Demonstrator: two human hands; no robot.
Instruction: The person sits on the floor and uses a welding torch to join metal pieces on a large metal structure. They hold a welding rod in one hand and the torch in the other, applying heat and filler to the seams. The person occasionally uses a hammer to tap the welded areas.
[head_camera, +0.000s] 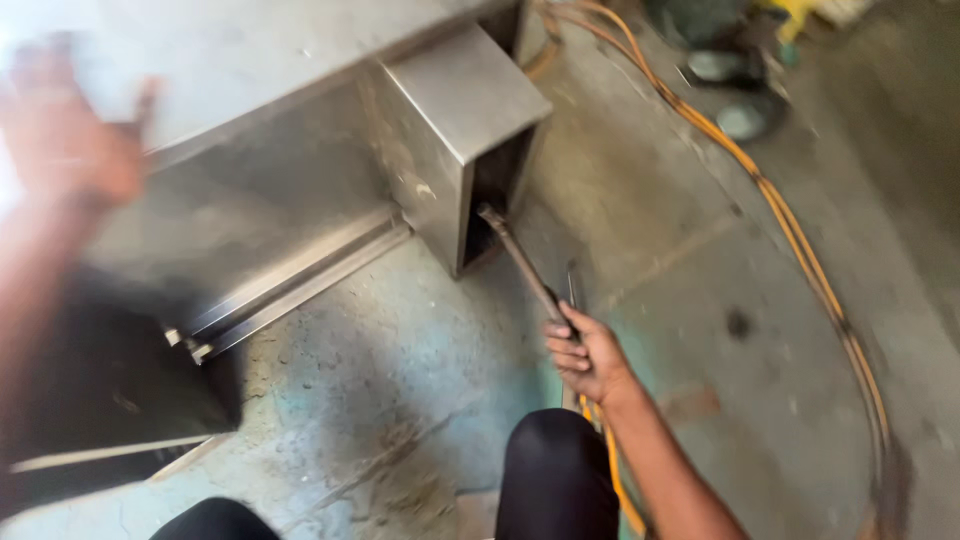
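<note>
right hand (585, 355) gripping metal tool (520, 262), steel cabinet (455, 110)

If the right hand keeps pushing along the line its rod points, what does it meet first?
The right hand holds a rod whose tip sits at the metal box, probably its dark open end; depth is unclear.

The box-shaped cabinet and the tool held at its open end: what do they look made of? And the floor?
The cabinet looks like sheet metal, probably stainless steel: grey, brushed, dully reflective, with folded edges. The tool in the right hand seems dark, worn metal, a long thin rod; its type is unclear. The floor looks like bare concrete, rough, stained and cracked. The left hand is blurred.
</note>
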